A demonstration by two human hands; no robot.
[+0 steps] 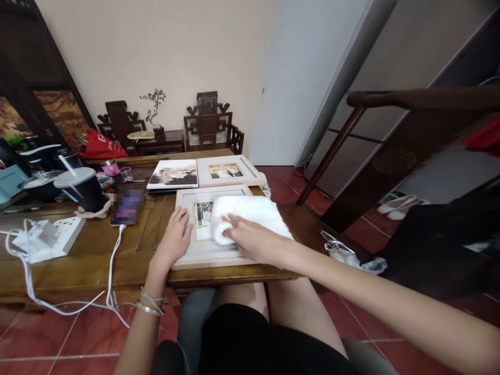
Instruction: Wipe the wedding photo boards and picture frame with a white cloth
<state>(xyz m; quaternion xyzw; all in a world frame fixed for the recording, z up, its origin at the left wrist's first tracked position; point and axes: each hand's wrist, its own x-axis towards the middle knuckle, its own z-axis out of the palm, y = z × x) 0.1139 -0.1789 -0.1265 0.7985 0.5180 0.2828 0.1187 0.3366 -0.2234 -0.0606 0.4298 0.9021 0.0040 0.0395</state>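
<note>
A pale picture frame (213, 259) with a small photo inside lies flat near the table's front edge. My left hand (176, 237) rests along its left side, fingers stretched out over the border. My right hand (250, 238) is closed on a folded, fluffy white towel (255, 208), which covers the right part of the frame. The towel hides part of the photo and of the right border.
Behind lie a second frame (250, 174) and a photo panel (172, 180). To the left are a phone (128, 207), a dark cup with a straw (84, 190), a power strip (68, 234) and loose white cables (113, 260). A wooden chair (344, 140) stands at the right.
</note>
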